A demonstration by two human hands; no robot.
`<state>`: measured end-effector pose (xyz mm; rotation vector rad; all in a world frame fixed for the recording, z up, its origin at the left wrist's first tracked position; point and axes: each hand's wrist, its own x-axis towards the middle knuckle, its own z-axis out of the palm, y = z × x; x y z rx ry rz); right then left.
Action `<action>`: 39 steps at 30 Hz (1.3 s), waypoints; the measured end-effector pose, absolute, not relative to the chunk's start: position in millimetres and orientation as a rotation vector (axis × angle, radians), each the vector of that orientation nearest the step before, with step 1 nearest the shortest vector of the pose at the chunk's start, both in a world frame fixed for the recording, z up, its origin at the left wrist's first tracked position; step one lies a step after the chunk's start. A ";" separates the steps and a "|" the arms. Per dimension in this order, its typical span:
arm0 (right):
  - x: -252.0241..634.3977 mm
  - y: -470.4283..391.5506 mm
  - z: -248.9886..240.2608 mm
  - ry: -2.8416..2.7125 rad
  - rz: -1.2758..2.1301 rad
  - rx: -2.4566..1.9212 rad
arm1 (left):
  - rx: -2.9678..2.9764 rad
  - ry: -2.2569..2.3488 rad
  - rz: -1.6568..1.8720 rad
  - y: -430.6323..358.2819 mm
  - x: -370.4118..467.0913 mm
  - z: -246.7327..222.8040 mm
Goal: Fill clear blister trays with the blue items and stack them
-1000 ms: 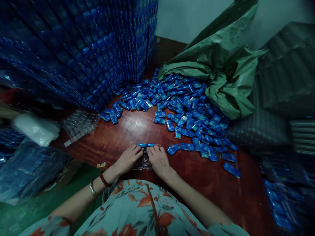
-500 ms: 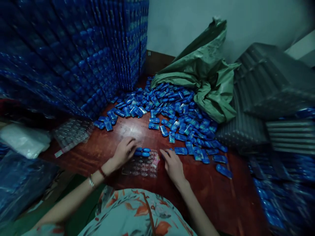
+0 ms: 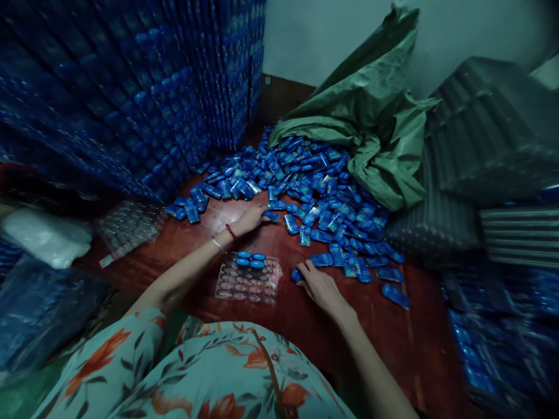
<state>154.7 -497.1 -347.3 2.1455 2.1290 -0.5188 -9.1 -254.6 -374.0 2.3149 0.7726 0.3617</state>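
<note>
My left hand [image 3: 250, 220] reaches to the near edge of the pile, its fingers closed on the end of a small glossy blue packet [image 3: 272, 216]. Lower down, my right hand [image 3: 321, 284] has its fingertips pinched round another blue packet [image 3: 297, 274], just right of the clear plastic blister tray [image 3: 247, 285]. That tray lies flat before me with rows of moulded hollows. Several rounded blue pieces [image 3: 250, 263] sit together in its far rows. A pink and white printed patch marks the tray's right edge.
A heap of loose blue packets [image 3: 301, 174] spreads over the red-brown table [image 3: 367, 326] from a green sack [image 3: 384, 139]. Filled blue trays [image 3: 174, 105] stack high at left. Empty clear trays [image 3: 131, 230] lie nearer; grey tray stacks [image 3: 493, 134] stand right.
My left hand has moved from beside the tray up and right to a packet at the pile. My right hand has shifted slightly right, and the packet in its fingers now shows.
</note>
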 end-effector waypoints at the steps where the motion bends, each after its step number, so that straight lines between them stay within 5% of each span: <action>1: 153.5 -502.8 -347.7 2.125 -0.536 2.217 | 2.309 0.788 0.388 -258.5 -24.8 -369.2; 8: 100.5 -513.9 -374.0 2.573 -0.913 2.822 | 1.975 1.140 0.687 -333.4 -154.4 -348.8; 14: 72.7 -494.9 -401.0 3.019 -0.591 2.408 | 1.870 1.335 0.739 -407.9 -167.8 -357.0; 21: 71.7 -483.4 -367.8 2.845 -0.098 1.972 | 2.261 1.099 0.754 -427.2 -145.7 -369.6; 39: 75.8 -477.6 -366.3 2.840 -0.232 1.966 | 2.612 0.680 0.702 -411.3 -134.9 -387.4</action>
